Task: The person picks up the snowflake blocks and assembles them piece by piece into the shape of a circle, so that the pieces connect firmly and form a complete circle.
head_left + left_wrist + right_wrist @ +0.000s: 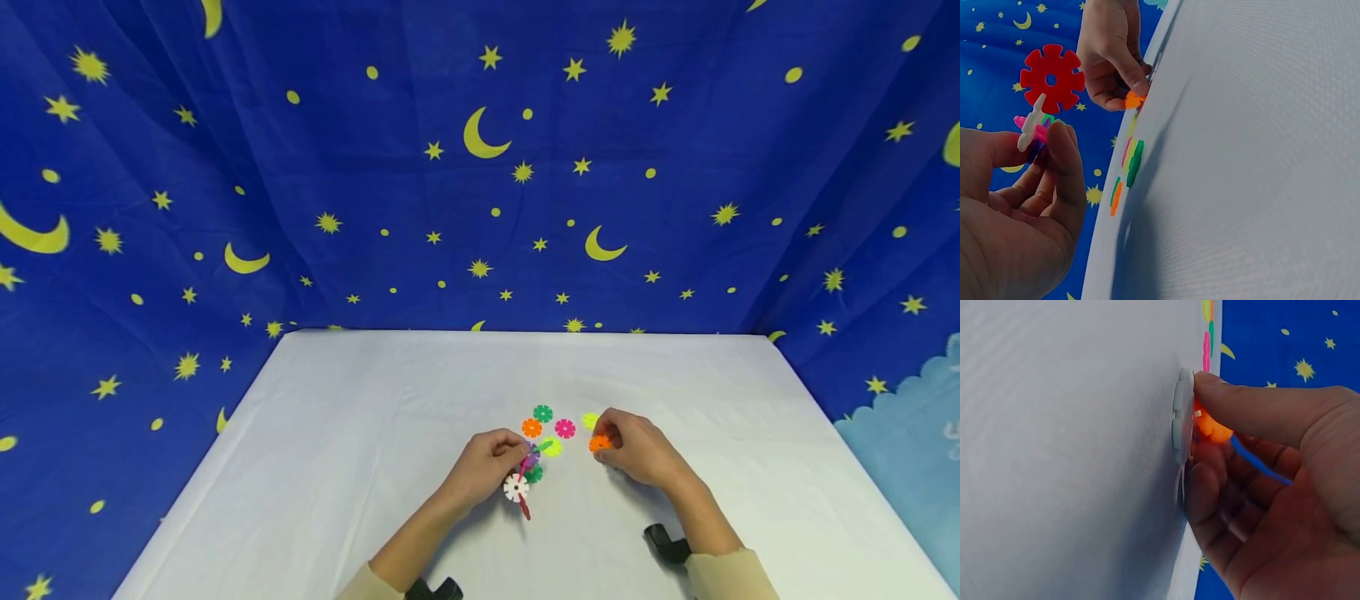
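In the head view my left hand (487, 467) pinches a joined cluster of notched plastic snowflake discs between thumb and fingers. A white disc (515, 487), a dark red disc (525, 507) and a purple disc (533, 457) belong to it; the red disc (1052, 78) faces the left wrist camera. To the right, my right hand (637, 446) pinches an orange snowflake disc (601, 443) low over the table. In the right wrist view a white disc (1182, 419) sits at the thumb tip, close to the cloth, and a blue strip (1261, 461) shows among the fingers.
Loose discs lie on the white-covered table (360, 417) between and beyond the hands: green (543, 413), orange (532, 427), pink (565, 428) and yellow (590, 421). A blue curtain (405, 192) with stars and moons stands behind. Black wrist mounts (663, 543) sit below the forearms.
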A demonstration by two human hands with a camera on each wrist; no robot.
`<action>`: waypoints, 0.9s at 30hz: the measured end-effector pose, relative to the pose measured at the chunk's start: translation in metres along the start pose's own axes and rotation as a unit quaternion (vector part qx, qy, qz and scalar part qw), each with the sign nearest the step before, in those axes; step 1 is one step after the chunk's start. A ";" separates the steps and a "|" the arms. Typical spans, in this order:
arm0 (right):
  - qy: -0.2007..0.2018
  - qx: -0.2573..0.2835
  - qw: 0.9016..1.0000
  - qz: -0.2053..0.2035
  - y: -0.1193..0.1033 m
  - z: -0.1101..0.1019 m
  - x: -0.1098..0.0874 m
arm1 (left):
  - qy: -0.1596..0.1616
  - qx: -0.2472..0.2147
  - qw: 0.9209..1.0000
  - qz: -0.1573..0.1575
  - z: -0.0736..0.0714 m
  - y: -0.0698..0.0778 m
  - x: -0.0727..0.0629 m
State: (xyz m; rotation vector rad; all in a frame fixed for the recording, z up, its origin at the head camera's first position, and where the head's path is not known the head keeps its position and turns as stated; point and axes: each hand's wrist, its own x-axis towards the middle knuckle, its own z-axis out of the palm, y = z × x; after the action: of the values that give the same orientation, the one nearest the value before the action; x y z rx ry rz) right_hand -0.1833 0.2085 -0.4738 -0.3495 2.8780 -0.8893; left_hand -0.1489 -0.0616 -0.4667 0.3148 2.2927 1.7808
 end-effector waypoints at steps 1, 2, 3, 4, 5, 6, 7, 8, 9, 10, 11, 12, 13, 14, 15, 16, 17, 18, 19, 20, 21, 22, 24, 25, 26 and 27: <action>-0.002 0.007 1.000 -0.005 0.000 0.000 0.000 | 0.000 -0.001 1.000 -0.001 0.000 0.000 0.000; -0.005 0.014 1.000 -0.009 0.000 0.000 0.000 | 0.000 -0.003 1.000 -0.001 0.000 0.001 0.000; -0.007 0.024 1.000 -0.012 0.000 0.000 0.000 | 0.001 -0.004 1.000 -0.002 0.000 0.001 0.000; -0.008 0.034 0.999 -0.018 0.000 0.000 0.000 | 0.001 -0.005 1.000 -0.002 0.000 0.001 0.000; -0.008 0.049 0.999 -0.023 0.000 0.000 0.000 | 0.002 -0.005 1.000 -0.001 0.000 0.001 -0.001; -0.007 0.064 0.998 -0.029 -0.001 0.000 0.000 | 0.003 -0.005 1.000 -0.001 0.000 0.002 -0.001; -0.006 0.078 0.996 -0.034 -0.002 0.000 0.000 | 0.004 -0.005 1.000 0.000 0.000 0.002 -0.001; -0.004 0.092 0.995 -0.038 -0.003 0.000 0.000 | 0.004 -0.005 1.000 0.001 0.000 0.002 -0.001; -0.003 0.107 0.993 -0.041 -0.004 0.000 0.000 | 0.004 -0.004 1.000 0.002 0.000 0.002 -0.001; -0.001 0.122 0.992 -0.042 -0.006 -0.001 0.000 | 0.003 -0.004 1.000 0.003 0.000 0.001 -0.001; 0.000 0.136 0.990 -0.042 -0.007 -0.001 0.000 | 0.003 -0.004 1.000 0.003 0.000 0.001 -0.001; -0.001 0.153 0.987 -0.043 -0.009 -0.002 -0.001 | 0.002 -0.003 1.000 0.004 0.000 0.001 0.000; -0.004 0.169 0.985 -0.041 -0.010 -0.002 -0.001 | 0.001 -0.001 1.000 0.005 0.000 0.001 0.000; -0.006 0.187 0.982 -0.041 -0.011 -0.002 -0.001 | 0.001 0.000 1.000 0.007 0.000 0.000 0.000; -0.011 0.206 0.978 -0.040 -0.012 -0.002 -0.001 | 0.001 0.004 1.000 0.009 0.000 0.000 0.000; -0.015 0.224 0.974 -0.040 -0.012 -0.002 -0.001 | 0.002 0.008 1.000 0.010 0.000 -0.001 0.000; -0.020 0.244 0.969 -0.039 -0.013 -0.002 0.000 | 0.003 0.013 1.000 0.012 0.000 -0.001 0.000; -0.025 0.260 0.964 -0.039 -0.013 -0.001 0.000 | 0.003 0.016 1.000 0.015 0.000 -0.001 0.001; -0.028 0.272 0.961 -0.039 -0.014 -0.001 0.000 | 0.004 0.019 1.000 0.017 0.000 -0.002 0.001; -0.031 0.283 0.958 -0.041 -0.015 -0.001 0.001 | 0.003 0.021 1.000 0.018 0.000 -0.002 0.001; -0.034 0.292 0.955 -0.042 -0.015 0.000 0.001 | 0.003 0.023 1.000 0.019 0.001 -0.002 0.001; -0.036 0.298 0.953 -0.043 -0.016 0.000 0.001 | 0.001 0.022 1.000 0.021 0.001 -0.003 0.001; -0.039 0.309 0.949 -0.046 -0.018 0.001 0.000 | -0.003 0.021 1.000 0.023 0.002 -0.003 0.002; -0.042 0.314 0.947 -0.048 -0.019 0.001 0.000 | -0.004 0.020 0.999 0.024 0.002 -0.004 0.002; -0.044 0.318 0.946 -0.048 -0.019 0.001 0.000 | -0.005 0.021 0.999 0.024 0.002 -0.004 0.002; -0.046 0.323 0.944 -0.048 -0.020 0.002 0.000 | -0.005 0.021 0.999 0.024 0.003 -0.004 0.002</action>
State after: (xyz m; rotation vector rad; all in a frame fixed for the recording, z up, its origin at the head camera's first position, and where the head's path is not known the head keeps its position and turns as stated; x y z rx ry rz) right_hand -0.1789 0.1915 -0.4640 -0.4392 2.3172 -1.6947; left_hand -0.1505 -0.0596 -0.4718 0.3894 2.3374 1.7515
